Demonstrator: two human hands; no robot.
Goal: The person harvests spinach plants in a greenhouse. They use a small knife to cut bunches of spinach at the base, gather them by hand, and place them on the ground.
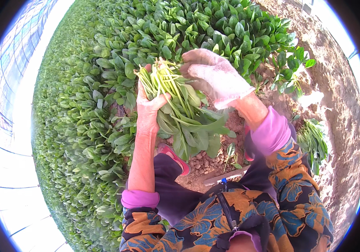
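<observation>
My bare left hand point(150, 102) is closed around a bunch of spinach point(180, 107), thumb across the pale stems. The cut stem ends point up and away from me, and the broad leaves hang down to the right over bare soil. Just right of the stems is my right hand point(213, 74) in a soiled white glove. Its fingers are apart and bent toward the bunch, with nothing visible in them. Whether its lower fingers touch the leaves is hard to tell, as they are partly blurred there.
Dense growing spinach point(82, 135) fills the left and far side. A tied-looking or gathered spinach bunch point(314, 141) lies on the dry soil point(341, 94) at right. A flat board-like strip point(227, 176) and a small loose plant point(230, 154) are between my feet, near a pink shoe point(175, 159).
</observation>
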